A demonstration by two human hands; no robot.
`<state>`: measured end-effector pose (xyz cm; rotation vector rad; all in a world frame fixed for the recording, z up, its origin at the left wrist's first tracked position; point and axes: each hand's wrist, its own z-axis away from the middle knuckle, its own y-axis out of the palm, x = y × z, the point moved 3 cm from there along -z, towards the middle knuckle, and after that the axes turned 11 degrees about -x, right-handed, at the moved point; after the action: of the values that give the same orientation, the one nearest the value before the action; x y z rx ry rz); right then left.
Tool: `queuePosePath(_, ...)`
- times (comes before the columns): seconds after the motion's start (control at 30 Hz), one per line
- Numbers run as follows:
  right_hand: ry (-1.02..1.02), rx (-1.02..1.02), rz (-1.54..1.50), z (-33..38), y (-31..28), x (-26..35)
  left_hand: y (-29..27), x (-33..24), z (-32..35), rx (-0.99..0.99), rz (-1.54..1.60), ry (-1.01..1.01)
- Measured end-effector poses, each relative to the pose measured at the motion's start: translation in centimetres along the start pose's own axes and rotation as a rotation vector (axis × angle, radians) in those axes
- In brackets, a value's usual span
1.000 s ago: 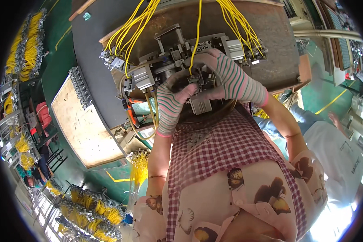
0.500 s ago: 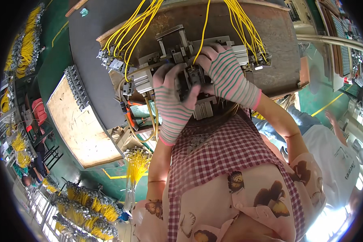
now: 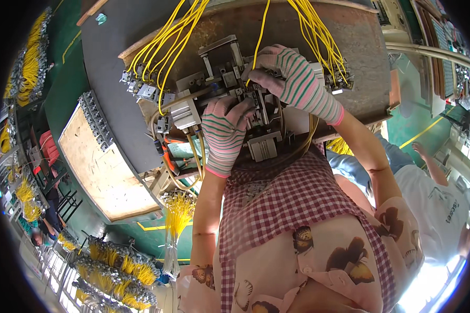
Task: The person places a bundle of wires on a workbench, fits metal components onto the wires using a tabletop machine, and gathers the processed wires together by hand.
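A metal clamping fixture (image 3: 262,148) with pneumatic cylinders stands on the bench in front of me. My right hand (image 3: 300,83), in a striped knitted glove, pinches the lower end of a single yellow cable (image 3: 261,31) above the fixture's middle. My left hand (image 3: 225,130), in a matching glove, is closed with bent fingertips at the fixture's centre slot. Whatever those fingertips grip there is hidden. A silver cylinder block (image 3: 185,112) sits just left of my left hand.
Bundles of yellow cables (image 3: 178,36) with metal end pieces hang at the left and another cable bundle (image 3: 318,36) at the right. Orange-handled pliers (image 3: 167,156) lie left of the fixture. A light board (image 3: 102,161) bears a row of metal parts. A person in white (image 3: 428,208) is at the right.
My left hand has drawn down and its fingers have curled in, uncovering more of the fixture's middle. My right hand has shifted slightly up with the yellow cable, away from the slot.
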<state>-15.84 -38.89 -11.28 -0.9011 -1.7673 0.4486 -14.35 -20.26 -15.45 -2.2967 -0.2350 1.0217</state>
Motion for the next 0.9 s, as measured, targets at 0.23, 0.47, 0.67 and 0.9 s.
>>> queuePosePath(0.23, -0.025, -0.004, 0.082, -0.5, -0.4, 1.2, 0.0, 0.2, 0.2, -0.028, 0.016, 0.007)
queuePosePath(0.47, 0.213, -0.305, 0.107, 2.6, -7.8, -1.7, -0.1, -0.7, 0.0, 0.003, -0.009, -0.035)
queuePosePath(0.67, 0.270, -0.560, 0.212, 10.3, -11.8, -7.4, -0.2, -1.8, -0.8, -0.093, 0.264, -0.239)
queuePosePath(0.9, 0.290, -0.174, 0.719, 9.9, -8.7, -10.1, -0.7, -3.6, -6.3, 0.171, 0.556, -0.627)
